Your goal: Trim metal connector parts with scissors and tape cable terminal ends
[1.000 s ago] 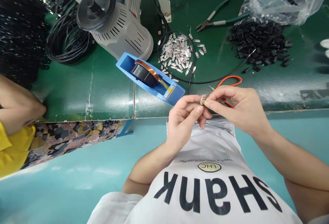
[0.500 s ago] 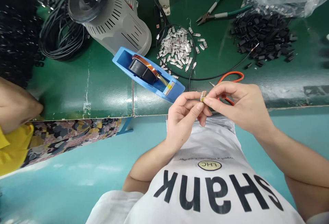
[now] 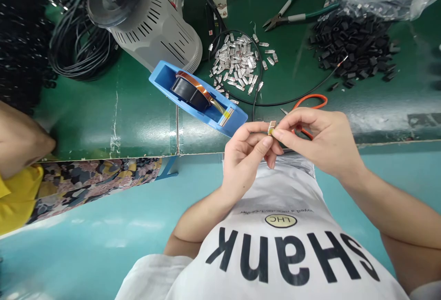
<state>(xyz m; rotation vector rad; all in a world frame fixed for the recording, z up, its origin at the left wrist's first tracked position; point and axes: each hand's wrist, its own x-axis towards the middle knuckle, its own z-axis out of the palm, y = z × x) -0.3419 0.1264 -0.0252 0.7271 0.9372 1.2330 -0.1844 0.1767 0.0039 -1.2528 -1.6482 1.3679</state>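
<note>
I am wearing a white cloth shirt (image 3: 296, 194) reading "SHank", with "LHC" in a yellow oval (image 3: 280, 221). Over the green table's (image 3: 148, 130) front edge, my left hand (image 3: 245, 156) and right hand (image 3: 319, 139) are pinching, fingertips nearly together, a small silver metal connector (image 3: 272, 124); a slackening pinch could be sending it off that edge. Farther back, a thin black cable (image 3: 275, 105) is looping around a loose silver connector pile (image 3: 237, 61); snagging it could be scattering those pieces.

Small metal connector (image 3: 272, 125): coppery far end exposed, yellowish patch nearer the body. Slightly tilted, pinched between fingertips of left grip (image 3: 243, 160) and right grip (image 3: 320, 141). Remainder finger-hidden.
</note>
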